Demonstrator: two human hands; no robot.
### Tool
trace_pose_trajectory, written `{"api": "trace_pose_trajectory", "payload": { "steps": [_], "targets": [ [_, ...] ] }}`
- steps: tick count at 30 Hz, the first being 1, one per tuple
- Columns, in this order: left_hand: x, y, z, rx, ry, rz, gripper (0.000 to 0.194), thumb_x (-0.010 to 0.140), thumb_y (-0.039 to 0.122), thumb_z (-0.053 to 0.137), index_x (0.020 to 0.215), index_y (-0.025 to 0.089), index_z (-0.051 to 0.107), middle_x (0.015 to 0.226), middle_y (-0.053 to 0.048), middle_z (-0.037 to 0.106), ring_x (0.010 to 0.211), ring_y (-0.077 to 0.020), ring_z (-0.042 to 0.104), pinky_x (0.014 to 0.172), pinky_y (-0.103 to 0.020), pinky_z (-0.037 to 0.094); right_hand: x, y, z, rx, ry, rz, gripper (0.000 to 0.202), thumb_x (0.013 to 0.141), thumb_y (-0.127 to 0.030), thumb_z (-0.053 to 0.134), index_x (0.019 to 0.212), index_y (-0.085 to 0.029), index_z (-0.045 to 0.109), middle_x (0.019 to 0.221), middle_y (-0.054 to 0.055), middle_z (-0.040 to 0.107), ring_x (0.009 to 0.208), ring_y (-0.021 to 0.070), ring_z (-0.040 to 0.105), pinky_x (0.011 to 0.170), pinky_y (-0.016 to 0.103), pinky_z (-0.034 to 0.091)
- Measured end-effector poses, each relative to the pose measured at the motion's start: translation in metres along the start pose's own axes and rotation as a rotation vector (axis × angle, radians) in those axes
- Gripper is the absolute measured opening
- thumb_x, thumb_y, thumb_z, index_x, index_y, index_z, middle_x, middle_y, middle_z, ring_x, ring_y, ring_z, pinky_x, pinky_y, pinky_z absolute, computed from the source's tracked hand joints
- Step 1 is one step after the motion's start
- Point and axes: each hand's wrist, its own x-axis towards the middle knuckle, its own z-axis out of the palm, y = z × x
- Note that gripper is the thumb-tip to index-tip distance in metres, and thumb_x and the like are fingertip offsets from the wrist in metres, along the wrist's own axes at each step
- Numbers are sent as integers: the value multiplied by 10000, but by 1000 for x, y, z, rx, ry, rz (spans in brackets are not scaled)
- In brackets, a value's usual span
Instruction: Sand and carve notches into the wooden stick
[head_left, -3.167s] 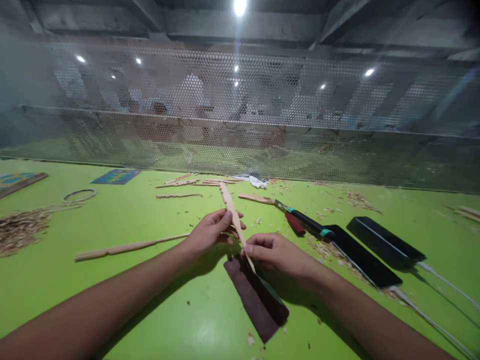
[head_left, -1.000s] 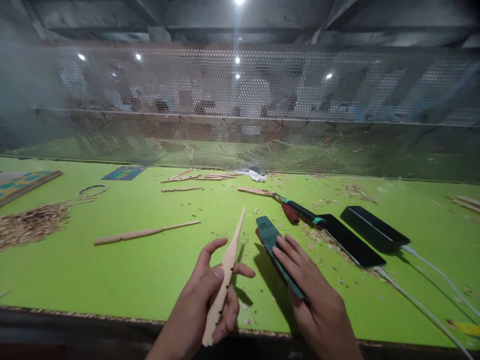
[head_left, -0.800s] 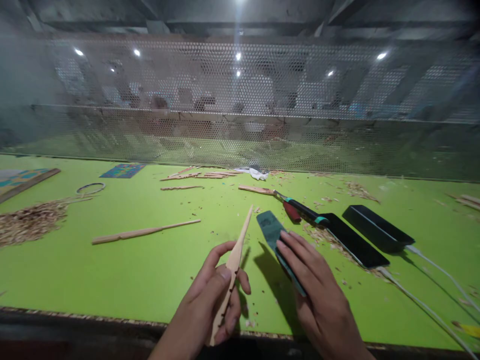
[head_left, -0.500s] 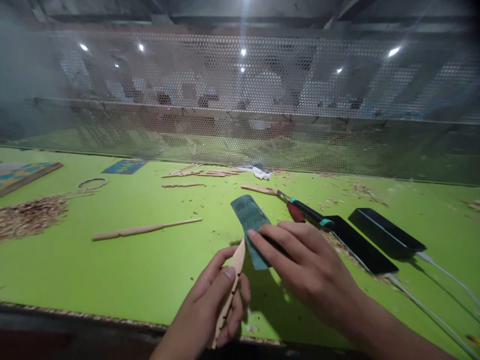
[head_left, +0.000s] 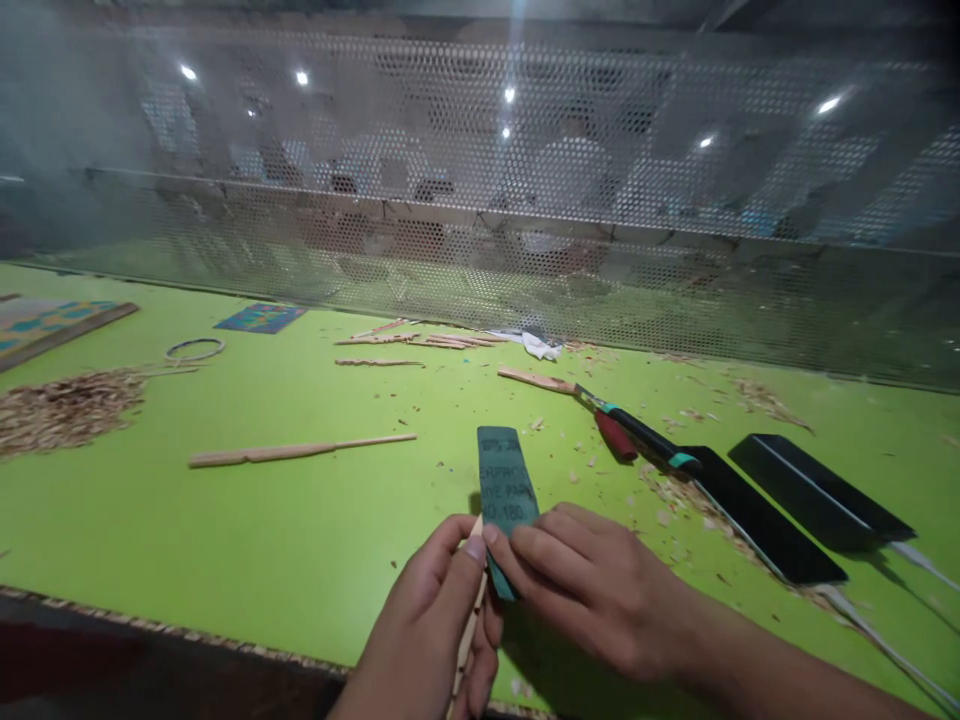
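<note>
My left hand (head_left: pixel 435 610) is closed around a pale, pointed wooden piece (head_left: pixel 466 640) with dark notches along one side; its tip points up and away from me. A strip of green sandpaper (head_left: pixel 507 470), printed with lettering and the number 180, is pinched in my right hand (head_left: pixel 600 590). The strip's lower part lies against the wooden piece near the tip, and the two hands almost touch. Fingers partly cover both things. Beyond my left hand, a long carved wooden stick (head_left: pixel 300 452) rests on the green table (head_left: pixel 300 560).
A black-handled knife (head_left: pixel 645 435) and a red handle (head_left: pixel 616 437) lie right of centre. Two black devices, a phone (head_left: pixel 765 515) and a thicker block (head_left: pixel 817 490), have white cables. Wood shavings (head_left: pixel 67 405) are heaped left. Behind stands a perforated metal screen (head_left: pixel 480 190).
My right hand and the sandpaper have come down and closer to my left hand. The strip stands straighter, and the wooden piece is turned more edge-on. The whole view has shifted slightly.
</note>
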Motion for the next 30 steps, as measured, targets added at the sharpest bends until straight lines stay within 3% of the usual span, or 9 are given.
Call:
{"api": "trace_pose_trajectory", "payload": {
  "steps": [4, 9, 13, 18, 22, 25, 30],
  "targets": [
    [-2, 0, 5, 48, 48, 2, 536, 912, 731, 619, 1131, 242, 617, 602, 55, 582, 342, -76, 412, 314, -166, 250, -3, 3, 8, -2, 57, 24, 213, 991, -78, 533, 1121, -23, 693, 862, 125, 709, 673, 216, 541, 550, 374, 446],
    [-5, 2, 9, 106, 64, -37, 490, 962, 690, 559, 1107, 223, 576, 633, 61, 578, 345, -50, 371, 324, -141, 223, -6, 10, 14, -27, 91, 127, 264, 982, -87, 549, 1222, -31, 642, 870, 124, 701, 696, 218, 564, 577, 368, 475],
    [-6, 2, 8, 47, 127, -77, 545, 930, 714, 600, 1206, 246, 567, 623, 59, 581, 364, -66, 408, 355, -146, 273, -5, 6, 17, 51, 79, 72, 213, 982, -78, 536, 1156, -43, 652, 832, 106, 691, 659, 206, 526, 548, 360, 438],
    [-1, -6, 4, 20, 61, -56, 510, 920, 720, 610, 1104, 245, 625, 639, 52, 585, 337, -67, 380, 329, -175, 235, -7, 5, 20, 42, 133, 125, 252, 978, -76, 510, 1196, -56, 635, 852, 112, 696, 675, 204, 528, 578, 370, 449],
    [2, -10, 1, -3, 55, -53, 513, 910, 739, 610, 1088, 259, 633, 616, 55, 573, 339, -85, 401, 325, -190, 258, -8, 5, 20, 96, 94, 53, 206, 970, -73, 537, 1138, -65, 656, 811, 89, 686, 640, 197, 526, 534, 359, 417],
    [1, -8, -1, 19, 47, -48, 510, 906, 736, 619, 1051, 247, 639, 632, 45, 604, 334, -85, 413, 321, -198, 262, -7, 5, 19, 76, 125, 101, 190, 953, -52, 539, 1085, -92, 669, 821, 88, 683, 647, 195, 528, 553, 360, 426],
    [1, -9, -1, 10, 38, -47, 523, 909, 746, 608, 1046, 243, 643, 609, 48, 602, 346, -94, 446, 336, -198, 286, -6, 3, 19, 119, 142, 49, 164, 953, -49, 537, 1024, -92, 678, 811, 96, 688, 644, 194, 513, 536, 361, 393]
  ]
}}
